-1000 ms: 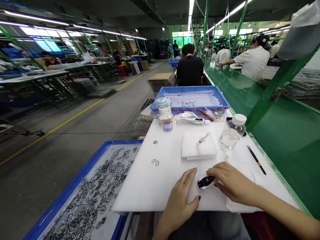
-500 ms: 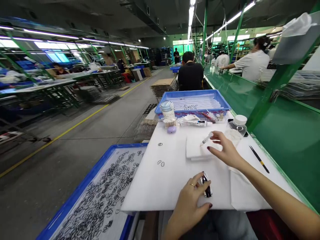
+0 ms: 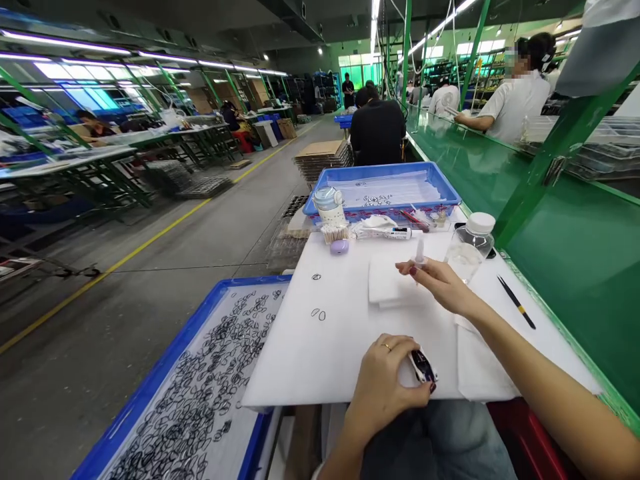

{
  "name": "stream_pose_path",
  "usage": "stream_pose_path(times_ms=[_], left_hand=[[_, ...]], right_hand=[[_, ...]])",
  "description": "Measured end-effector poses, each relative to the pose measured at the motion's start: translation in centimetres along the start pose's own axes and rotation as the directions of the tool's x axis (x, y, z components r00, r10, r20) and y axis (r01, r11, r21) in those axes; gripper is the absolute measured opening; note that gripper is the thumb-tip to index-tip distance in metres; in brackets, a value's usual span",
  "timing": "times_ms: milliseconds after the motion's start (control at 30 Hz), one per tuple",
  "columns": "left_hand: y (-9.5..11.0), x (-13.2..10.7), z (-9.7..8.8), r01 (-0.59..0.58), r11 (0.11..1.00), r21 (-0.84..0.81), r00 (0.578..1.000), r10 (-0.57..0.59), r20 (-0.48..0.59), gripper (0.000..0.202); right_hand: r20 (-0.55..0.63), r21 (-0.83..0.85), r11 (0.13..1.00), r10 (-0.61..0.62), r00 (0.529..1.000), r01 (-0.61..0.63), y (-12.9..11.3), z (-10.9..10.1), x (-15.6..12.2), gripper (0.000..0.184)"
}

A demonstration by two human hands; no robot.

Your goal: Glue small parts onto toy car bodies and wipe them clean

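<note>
My left hand point(image 3: 389, 380) is closed around a small black and white part point(image 3: 423, 366) at the near edge of the white foam board point(image 3: 330, 347). My right hand point(image 3: 436, 283) pinches a small white syringe-like applicator point(image 3: 419, 252) and holds it upright above a folded white pad point(image 3: 390, 287). A clear bottle with a white cap point(image 3: 470, 248) stands just right of that hand. Small black rings point(image 3: 318, 313) lie on the board to the left.
A blue tray point(image 3: 150, 400) full of black rings sits at lower left. Another blue tray point(image 3: 383, 190) lies beyond the board, with a jar point(image 3: 329, 205), cotton swabs point(image 3: 334, 233) and a tube point(image 3: 395, 233) before it. Black tweezers point(image 3: 516, 303) lie at right by the green conveyor. Other people sit ahead.
My right hand let go of the black and white part, reached to the pad and lifted the applicator upright. My left hand took the part and pulled it to the board's near edge.
</note>
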State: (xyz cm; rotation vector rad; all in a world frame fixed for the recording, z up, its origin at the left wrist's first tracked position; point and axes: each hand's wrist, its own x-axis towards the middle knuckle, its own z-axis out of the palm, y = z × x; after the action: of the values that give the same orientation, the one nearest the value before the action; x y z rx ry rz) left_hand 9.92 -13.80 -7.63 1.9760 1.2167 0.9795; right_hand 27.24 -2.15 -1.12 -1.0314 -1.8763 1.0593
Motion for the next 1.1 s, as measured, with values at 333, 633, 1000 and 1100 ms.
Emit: stream_pose_path(times_ms=[333,633,1000,1100], left_hand=[[0.6,0.3,0.5,0.123,0.987,-0.104,0.982,-0.136,-0.129,0.032],[0.7,0.2,0.1,0.127,0.984,-0.129,0.982,-0.142,-0.121,0.032],[0.6,0.3,0.0,0.118,0.986,-0.119,0.983,-0.133,-0.123,0.027],[0.6,0.3,0.0,0.123,0.986,-0.111,0.983,-0.137,-0.123,0.028]], right_hand=[[-0.140,0.717,0.691,0.012,0.990,0.093,-4.4,3.5,-7.6,0.073],[-0.216,0.818,0.550,0.023,0.976,0.168,-3.1,5.1,-7.9,0.075],[-0.195,0.819,0.555,0.025,0.981,0.149,-2.8,5.6,-7.6,0.074],[-0.211,0.801,0.582,0.049,0.976,0.143,-3.0,5.7,-7.7,0.075]])
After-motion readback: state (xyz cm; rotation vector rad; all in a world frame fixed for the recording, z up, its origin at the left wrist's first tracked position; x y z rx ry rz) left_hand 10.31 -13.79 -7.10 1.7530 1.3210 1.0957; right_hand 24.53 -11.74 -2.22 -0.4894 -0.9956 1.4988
